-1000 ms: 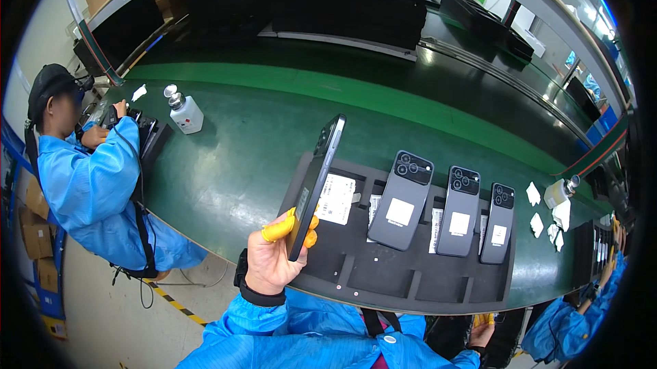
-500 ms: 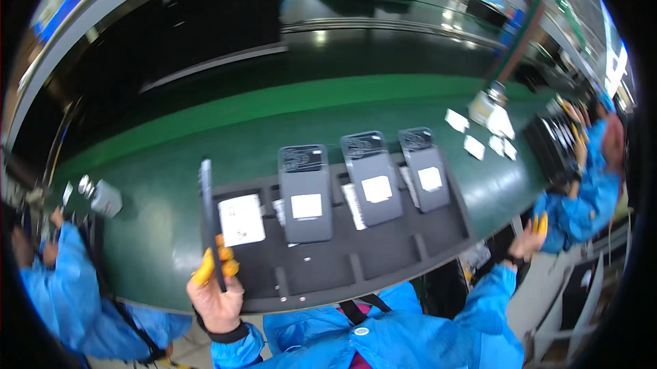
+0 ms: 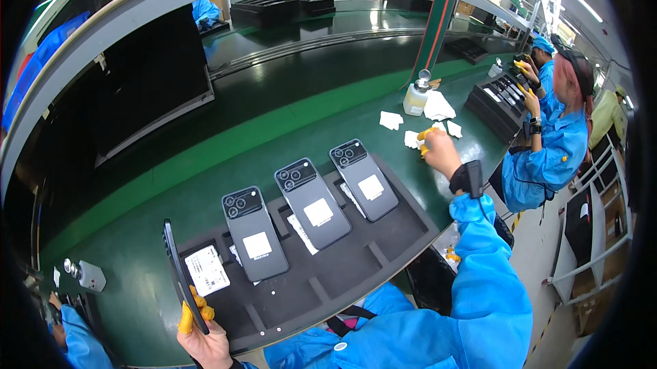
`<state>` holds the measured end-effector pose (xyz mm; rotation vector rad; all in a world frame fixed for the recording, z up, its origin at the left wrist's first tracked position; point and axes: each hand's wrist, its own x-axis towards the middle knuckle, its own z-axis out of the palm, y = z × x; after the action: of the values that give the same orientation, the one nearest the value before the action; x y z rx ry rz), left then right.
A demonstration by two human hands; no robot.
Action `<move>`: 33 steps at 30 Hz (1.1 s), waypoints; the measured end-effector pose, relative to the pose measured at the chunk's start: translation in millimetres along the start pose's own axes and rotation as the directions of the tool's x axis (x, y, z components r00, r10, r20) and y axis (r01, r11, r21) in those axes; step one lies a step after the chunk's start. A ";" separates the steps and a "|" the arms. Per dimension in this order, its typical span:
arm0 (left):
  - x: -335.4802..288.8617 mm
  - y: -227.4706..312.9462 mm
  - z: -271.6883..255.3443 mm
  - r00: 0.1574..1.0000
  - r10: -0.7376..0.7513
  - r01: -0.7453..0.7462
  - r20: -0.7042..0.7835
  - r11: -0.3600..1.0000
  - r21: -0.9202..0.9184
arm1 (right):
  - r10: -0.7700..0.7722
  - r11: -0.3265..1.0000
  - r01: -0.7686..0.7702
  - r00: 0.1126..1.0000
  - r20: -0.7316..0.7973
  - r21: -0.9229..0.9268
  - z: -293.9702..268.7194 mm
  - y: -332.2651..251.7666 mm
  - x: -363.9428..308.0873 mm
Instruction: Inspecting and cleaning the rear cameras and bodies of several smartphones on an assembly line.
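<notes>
My left hand (image 3: 205,338), with yellow finger cots, is closed around the lower end of a dark smartphone (image 3: 183,277). The phone stands on edge, tilted, over the left end of a black tray (image 3: 328,290). At the far right of the tray, my right hand (image 3: 441,150) is on the table among small white wipes (image 3: 412,139). Its yellow-tipped fingers are curled in; whether a wipe is between them is hidden. Three grey smartphones with white labels, a left one (image 3: 256,235), a middle one (image 3: 313,205) and a right one (image 3: 364,181), lie camera side up in the tray.
A white-labelled card (image 3: 207,270) lies in the tray's left slot. Behind the wipes stands a pump bottle (image 3: 415,99); another bottle (image 3: 89,275) is at the left. Co-workers in blue sit on both sides, the right one by a black tray (image 3: 498,103).
My right hand has moved from beside the tray, up and forward to the wipes. The view has turned right. My left hand still holds the phone on edge.
</notes>
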<state>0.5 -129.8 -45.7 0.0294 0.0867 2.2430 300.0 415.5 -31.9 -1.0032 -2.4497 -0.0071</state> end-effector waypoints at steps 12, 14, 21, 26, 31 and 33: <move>-0.2 -1.8 9.9 1.000 -0.001 0.005 -0.028 0.987 0.163 | -0.096 0.970 0.096 0.995 0.013 -0.223 15.1 -24.7 4.9; 1.5 -2.0 9.0 0.999 -0.013 0.019 -0.031 0.985 0.169 | -0.105 0.958 0.135 0.986 0.131 -0.251 21.7 -11.4 8.7; -0.7 -3.4 10.3 0.998 0.036 -0.027 -0.046 0.984 0.176 | -0.089 0.949 0.144 0.976 0.200 -0.281 6.2 -25.1 17.5; -0.5 -6.1 12.8 0.999 0.019 -0.012 -0.046 0.987 0.163 | 0.264 0.955 -0.295 0.870 -0.417 -0.011 -5.3 65.6 31.8; -2.8 -3.3 9.1 0.993 0.056 -0.038 -0.099 0.983 0.177 | 0.190 0.941 -0.246 0.952 -0.240 -0.231 7.4 132.5 20.7; -3.3 -3.9 11.3 0.995 0.051 -0.038 -0.083 0.987 0.157 | 0.140 0.928 -0.154 0.988 -0.067 -0.338 9.6 131.5 19.7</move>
<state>6.2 -129.3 -34.6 0.0184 0.3100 2.2778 370.7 526.2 -54.7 -1.3182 -2.3760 -0.4148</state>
